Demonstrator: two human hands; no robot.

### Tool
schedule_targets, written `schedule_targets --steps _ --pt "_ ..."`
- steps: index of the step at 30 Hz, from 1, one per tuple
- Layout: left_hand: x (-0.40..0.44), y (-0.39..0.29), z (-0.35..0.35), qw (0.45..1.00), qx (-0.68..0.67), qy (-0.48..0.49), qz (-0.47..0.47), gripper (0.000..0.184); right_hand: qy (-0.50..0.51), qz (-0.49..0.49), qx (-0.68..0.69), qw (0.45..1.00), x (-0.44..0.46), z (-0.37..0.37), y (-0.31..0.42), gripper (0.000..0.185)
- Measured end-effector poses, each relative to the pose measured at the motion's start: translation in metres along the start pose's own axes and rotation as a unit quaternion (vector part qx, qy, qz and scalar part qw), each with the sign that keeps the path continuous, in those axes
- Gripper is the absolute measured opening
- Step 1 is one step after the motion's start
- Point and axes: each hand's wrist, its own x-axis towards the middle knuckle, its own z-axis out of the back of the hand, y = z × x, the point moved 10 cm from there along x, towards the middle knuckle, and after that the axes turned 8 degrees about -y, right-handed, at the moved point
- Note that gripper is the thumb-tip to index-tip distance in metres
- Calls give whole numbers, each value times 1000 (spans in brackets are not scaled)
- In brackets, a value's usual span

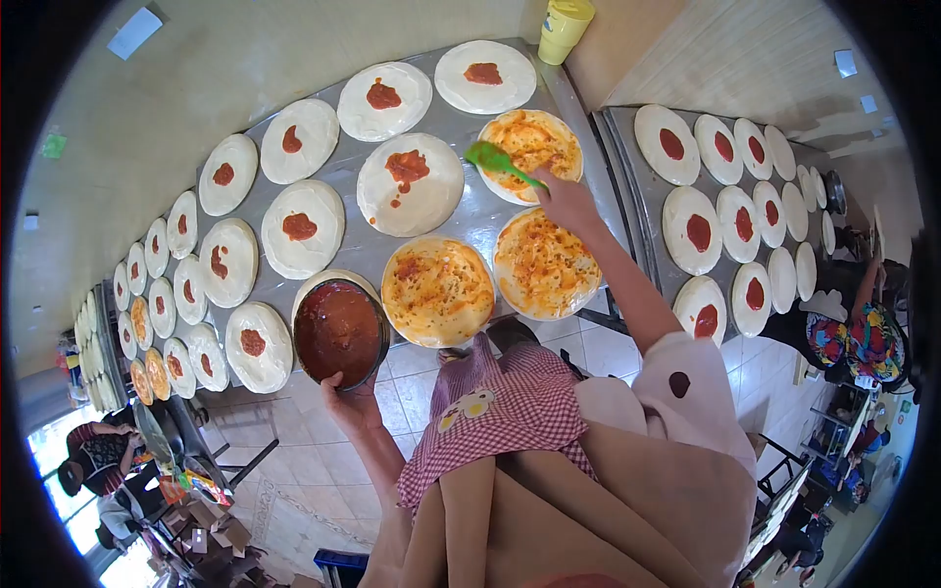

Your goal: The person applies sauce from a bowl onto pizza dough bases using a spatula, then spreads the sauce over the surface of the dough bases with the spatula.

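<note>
My left hand [353, 402] grips a dark bowl of red sauce [340, 331] by its near rim, above the table's front edge. The bowl partly covers a dough round beneath it. In my right hand [566, 201] is a green spoon [502, 163], its head at the left edge of a sauce-smeared dough round [532, 147]. Two more rounds spread with orange-red sauce, one at the front [438, 291] and one to its right [547, 265], lie nearer me. A plain round [410, 184] left of the spoon carries a blob of sauce and several drips.
Rows of dough rounds [302, 227] with sauce blobs cover the metal table [469, 218] leftward. A second table [632, 147] on the right holds more rounds. A yellow cup [565, 29] stands by the wall. Other people [98, 456] are at far left and far right.
</note>
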Motion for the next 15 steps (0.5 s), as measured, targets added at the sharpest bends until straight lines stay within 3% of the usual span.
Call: schedule_targets --steps 2,5,8,11,15 --pt "0 -3 0 1000 -9 -1 -1 61 62 -29 -51 996 -31 21 -4 26" --pt "0 -6 5 1000 -10 -4 -3 61 69 -99 -65 991 -59 68 -23 24" --pt "6 -7 9 1000 0 0 -1 63 1 -159 21 987 -48 75 -28 24" --pt "11 -7 13 1000 11 1 2 64 -45 -129 31 990 -27 13 -48 26" --pt "11 -9 12 1000 14 8 5 64 42 -82 -32 995 -57 12 -9 27"
